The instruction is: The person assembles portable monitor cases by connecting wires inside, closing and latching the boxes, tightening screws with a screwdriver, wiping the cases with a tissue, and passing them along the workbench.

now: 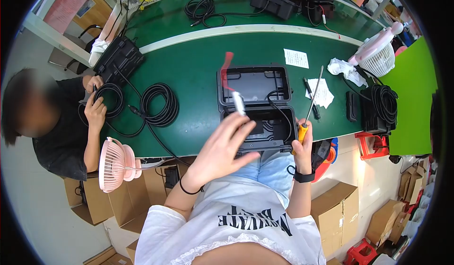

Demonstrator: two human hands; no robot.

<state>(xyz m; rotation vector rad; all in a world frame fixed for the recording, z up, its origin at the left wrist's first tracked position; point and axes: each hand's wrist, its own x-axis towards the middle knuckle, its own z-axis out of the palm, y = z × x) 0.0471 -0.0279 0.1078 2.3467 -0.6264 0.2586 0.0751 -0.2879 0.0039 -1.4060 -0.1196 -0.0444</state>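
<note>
An open black plastic case lies at the table's front edge, its two halves spread apart. My left hand is over the case's lower left part, fingers spread. Just beyond its fingertips is a white connector with a red wire and red piece, blurred; whether the fingers touch it is unclear. My right hand, at the case's right side, is wrapped round the yellow handle of a screwdriver, whose shaft points up and away. A black cable runs inside the case.
Coiled black cable and a pink fan are on the left, near a co-worker handling cable. Papers, a pen, a white fan and another coil are on the right.
</note>
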